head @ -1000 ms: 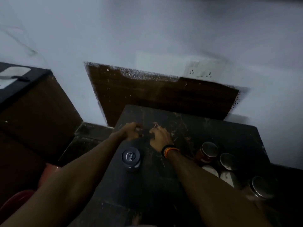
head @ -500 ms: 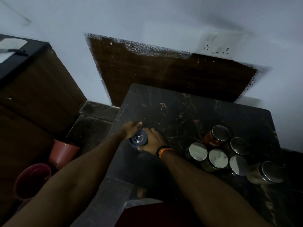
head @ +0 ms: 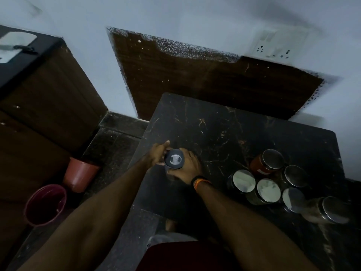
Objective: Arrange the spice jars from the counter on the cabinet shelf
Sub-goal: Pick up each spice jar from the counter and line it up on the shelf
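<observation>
Head view: a dark-lidded jar (head: 174, 159) sits mid-frame between both hands, left hand (head: 156, 154) and right hand (head: 185, 167) curled around its sides, near the left edge of the black counter (head: 214, 133). Bare counter lies above; six metal-lidded spice jars (head: 267, 189) cluster lower right.

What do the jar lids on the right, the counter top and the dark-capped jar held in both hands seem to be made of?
Jar lids: probably polished metal; they mirror pale light.
Counter top: looks like black polished stone, with pale veins and slight sheen.
Dark-capped jar, gripped by left hand and right hand: matte grey cap, likely plastic; body hidden.
</observation>
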`<state>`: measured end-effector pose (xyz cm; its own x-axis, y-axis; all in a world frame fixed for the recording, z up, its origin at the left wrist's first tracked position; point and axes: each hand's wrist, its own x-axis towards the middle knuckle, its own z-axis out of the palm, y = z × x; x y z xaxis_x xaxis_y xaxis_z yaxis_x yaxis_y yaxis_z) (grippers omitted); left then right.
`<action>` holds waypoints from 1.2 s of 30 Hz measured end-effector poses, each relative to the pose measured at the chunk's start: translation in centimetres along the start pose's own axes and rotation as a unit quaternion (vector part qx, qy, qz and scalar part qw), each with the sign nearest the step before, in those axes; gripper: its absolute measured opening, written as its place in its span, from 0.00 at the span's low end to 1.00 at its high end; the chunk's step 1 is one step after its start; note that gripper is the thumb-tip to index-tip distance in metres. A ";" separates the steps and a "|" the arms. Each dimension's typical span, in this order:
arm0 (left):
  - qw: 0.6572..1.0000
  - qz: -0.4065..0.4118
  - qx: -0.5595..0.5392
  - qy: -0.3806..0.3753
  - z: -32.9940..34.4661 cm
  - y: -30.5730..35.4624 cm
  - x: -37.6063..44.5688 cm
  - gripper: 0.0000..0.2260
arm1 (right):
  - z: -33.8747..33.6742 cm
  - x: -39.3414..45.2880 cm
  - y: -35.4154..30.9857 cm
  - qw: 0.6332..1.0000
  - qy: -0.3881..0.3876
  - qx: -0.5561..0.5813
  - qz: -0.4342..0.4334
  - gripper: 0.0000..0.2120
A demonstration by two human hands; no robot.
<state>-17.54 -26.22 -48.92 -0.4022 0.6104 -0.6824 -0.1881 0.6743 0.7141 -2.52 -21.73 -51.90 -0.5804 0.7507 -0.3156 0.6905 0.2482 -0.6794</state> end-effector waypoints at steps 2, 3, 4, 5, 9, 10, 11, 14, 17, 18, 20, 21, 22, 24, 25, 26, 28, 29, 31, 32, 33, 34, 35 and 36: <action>0.999 -0.011 -0.031 -0.025 0.4 0.2 0.2 0.19 | -1.3 0.2 0.6 0.999 0.008 0.041 0.008 0.48; 0.998 -0.009 -0.050 -0.035 0.7 0.3 0.3 0.19 | -2.0 0.4 0.9 0.997 0.015 0.075 0.012 0.48; 0.997 -0.001 -0.071 -0.045 1.2 0.6 0.4 0.17 | -3.0 0.5 1.1 0.993 0.024 0.111 0.014 0.46; 0.994 0.009 -0.091 -0.052 1.6 0.9 0.4 0.16 | -4.0 0.8 1.2 0.989 0.031 0.146 0.014 0.44; 0.980 0.069 -0.166 -0.088 3.1 2.7 0.3 0.14 | -8.6 1.6 0.9 0.953 0.047 0.298 0.025 0.42; 0.973 0.089 -0.185 -0.107 3.3 3.1 0.1 0.15 | -9.5 1.7 0.6 0.935 0.049 0.350 0.035 0.42; 0.965 0.110 -0.200 -0.129 3.7 3.8 -0.1 0.15 | -10.7 1.8 0.4 0.909 0.053 0.410 0.045 0.42; 0.945 0.156 -0.227 -0.176 4.8 5.8 -1.1 0.16 | -13.4 1.8 -0.7 0.845 0.070 0.528 0.043 0.40; 0.920 0.175 -0.270 -0.225 6.0 7.8 -1.5 0.17 | -15.9 1.6 -1.9 0.812 0.106 0.574 0.014 0.39; 0.911 0.185 -0.276 -0.244 6.3 8.3 -1.6 0.18 | -16.6 1.5 -2.1 0.797 0.114 0.594 0.006 0.38; 0.898 0.214 -0.270 -0.275 7.0 9.6 -2.0 0.23 | -17.8 1.4 -2.5 0.767 0.126 0.629 -0.013 0.35; 0.894 0.230 -0.261 -0.284 7.5 10.2 -2.2 0.26 | -18.3 1.4 -2.6 0.756 0.130 0.642 -0.021 0.35; 0.891 0.244 -0.251 -0.288 7.9 10.8 -2.5 0.29 | -18.7 1.5 -2.7 0.745 0.133 0.653 -0.029 0.34; 0.893 0.272 -0.231 -0.275 8.9 11.9 -3.3 0.34 | -19.7 1.7 -2.8 0.726 0.148 0.670 -0.045 0.33; 0.894 0.288 -0.223 -0.261 9.3 12.4 -3.6 0.36 | -20.2 1.8 -2.9 0.720 0.157 0.674 -0.052 0.33; 0.894 0.304 -0.217 -0.247 9.7 12.9 -4.0 0.37 | -20.6 1.9 -3.0 0.719 0.164 0.673 -0.057 0.32; 0.894 0.334 -0.210 -0.214 10.5 13.9 -5.0 0.38 | -21.8 1.9 -3.2 0.732 0.174 0.655 -0.066 0.32; 0.893 0.351 -0.203 -0.194 10.9 14.4 -5.4 0.39 | -22.4 1.9 -3.4 0.745 0.176 0.640 -0.070 0.31; 0.891 0.389 -0.176 -0.154 11.6 15.3 -6.2 0.40 | -23.5 2.0 -3.5 0.774 0.182 0.602 -0.072 0.31; 0.888 0.411 -0.155 -0.138 11.9 15.9 -6.5 0.40 | -24.1 2.0 -3.6 0.786 0.186 0.585 -0.072 0.32; 0.885 0.430 -0.131 -0.123 12.1 16.3 -6.8 0.40 | -24.6 1.8 -3.7 0.794 0.190 0.573 -0.070 0.32; 0.880 0.449 -0.106 -0.110 12.3 16.9 -7.2 0.41 | -25.2 1.7 -3.9 0.800 0.193 0.563 -0.073 0.31; 0.876 0.463 -0.088 -0.100 12.5 17.3 -7.5 0.42 | -25.7 1.5 -4.1 0.804 0.193 0.557 -0.080 0.29; 0.874 0.469 -0.079 -0.097 12.6 17.6 -7.7 0.42 | -26.2 1.3 -4.2 0.802 0.192 0.558 -0.090 0.27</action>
<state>-6.48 -13.82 -33.03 -0.2890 0.9336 0.2117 0.0140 -0.2170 0.9761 5.11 -5.72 -32.10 -0.3029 0.9508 -0.0642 -0.3310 -0.1682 -0.9285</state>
